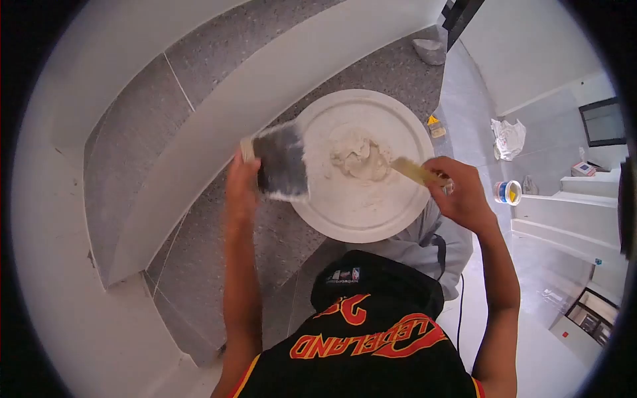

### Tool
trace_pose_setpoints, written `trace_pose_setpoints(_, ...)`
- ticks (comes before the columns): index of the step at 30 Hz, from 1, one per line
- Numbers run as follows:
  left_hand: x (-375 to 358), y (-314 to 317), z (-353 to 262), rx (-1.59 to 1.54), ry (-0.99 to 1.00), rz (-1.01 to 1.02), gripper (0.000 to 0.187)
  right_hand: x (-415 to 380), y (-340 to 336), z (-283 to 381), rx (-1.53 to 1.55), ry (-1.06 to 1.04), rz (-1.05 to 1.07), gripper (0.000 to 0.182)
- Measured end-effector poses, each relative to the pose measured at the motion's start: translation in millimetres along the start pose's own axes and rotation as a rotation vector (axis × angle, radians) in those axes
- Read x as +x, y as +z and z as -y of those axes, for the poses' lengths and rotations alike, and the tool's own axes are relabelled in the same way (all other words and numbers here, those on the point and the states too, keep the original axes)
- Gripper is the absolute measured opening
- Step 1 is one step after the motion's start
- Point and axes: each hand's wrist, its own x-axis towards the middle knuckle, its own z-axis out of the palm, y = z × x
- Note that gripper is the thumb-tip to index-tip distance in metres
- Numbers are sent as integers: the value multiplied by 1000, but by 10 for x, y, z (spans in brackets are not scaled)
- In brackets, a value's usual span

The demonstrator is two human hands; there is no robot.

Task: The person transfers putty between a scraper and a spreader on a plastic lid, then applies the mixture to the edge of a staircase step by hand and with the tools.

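The fingers of the right hand [459, 189] are curled and pinching the handle end of a narrow yellowish scraper [413, 170], its tip at the edge of the pale paste [361, 158]. Those of the left hand [241, 184], slightly blurred, close around the handle of a wide scraper [281, 162], whose dark blade reaches over the near-side rim of a round white lid [332, 215].

The likeliest trouble is spillage: the wide blade carries ragged paste along its edges and partly overhangs the rim, so a tilt or knock could drop some onto the grey speckled step [269, 232]. What bears the lid's weight is hidden, and it may rock if the narrow scraper presses hard close to the rim. Thick paste worked unevenly could also keep lumps, and the two blades might clash if brought together carelessly.

The paste sits around the middle of the lid, off-white and seemingly stiff, heaped into a rough mound with a torn, raised ridge and a shadowed hollow beside it. Thin smears spread over the surrounding surface, towards the rim.
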Motion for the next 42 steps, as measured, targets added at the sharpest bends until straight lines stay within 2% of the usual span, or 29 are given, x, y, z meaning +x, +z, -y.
trace_pose_setpoints(1,-182,16,99,-197,-110,-103,39,10,-25,-15,-7,1,11,23)
trace_pose_setpoints(3,-431,-76,344,-462,-307,-165,46,50,-53,-23,-138,-93,68,26)
trace_pose_setpoints(4,-523,-99,490,-476,-308,-172,46,71,-53,-21,-148,-96,80,26)
trace_pose_setpoints(6,-631,-99,708,-640,-308,-155,46,124,-7,-21,-460,-347,87,29)
trace_pose_setpoints(7,-645,-100,752,-652,-305,-162,46,160,16,-9,-468,-354,97,29)
trace_pose_setpoints(9,-661,-93,802,-655,-208,-141,43,217,70,5,-594,-520,74,30)
trace_pose_setpoints(13,-651,-66,809,-627,-169,-105,42,123,259,-189,-643,-537,91,27)
trace_pose_setpoints(15,-676,-62,801,-601,-182,-92,41,8,271,-220,-825,-631,276,27)
trace_pose_setpoints(16,-692,-53,807,-611,-179,-98,41,-4,180,-129,-913,-622,356,25)
trace_pose_setpoints(19,-676,-23,796,-538,-162,-87,44,163,54,-18,-864,-586,399,24)
trace_pose_setpoints(20,-677,-16,805,-549,-148,-90,44,209,102,-8,-812,-638,210,20)
trace_pose_setpoints(21,-694,-6,820,-564,-137,-101,43,198,185,-63,-819,-640,217,20)
trace_pose_setpoints(23,-698,29,750,-596,-154,-104,43,145,345,-214,-854,-662,307,20)
trace_pose_setpoints(24,-695,30,715,-615,-173,-99,43,110,302,-203,-906,-730,442,18)
trace_pose_setpoints(25,-688,20,752,-623,-164,-105,43,139,251,-179,-912,-741,446,18)
trace_pose_setpoints(27,-700,-10,823,-604,-155,-127,43,141,125,-54,-852,-626,504,15)
trace_pose_setpoints(29,-670,5,806,-560,-132,-124,42,268,112,-7,-918,-631,453,12)
trace_pose_setpoints(31,-688,30,815,-530,-123,-146,41,284,260,-115,-827,-608,319,11)
trace_pose_setpoints(32,-678,24,806,-564,-125,-135,41,213,313,-206,-901,-707,448,11)
trace_pose_setpoints(35,-673,-12,805,-633,-137,-133,42,195,192,-63,-952,-658,567,21)
trace_pose_setpoints(37,-648,-21,799,-652,-170,-107,43,336,137,-17,-977,-587,552,20)
trace_pose_setpoints(39,-667,-5,829,-632,-145,-140,41,390,236,-121,-873,-662,365,9)
trace_pose_setpoints(40,-673,-8,827,-636,-141,-142,41,321,317,-163,-916,-733,461,9)
trace_pose_setpoints(41,-673,-27,808,-640,-151,-129,41,254,348,-149,-977,-685,576,9)
trace_pose_setpoints(42,-654,-22,800,-653,-145,-124,41,276,290,-88,-957,-677,569,9)
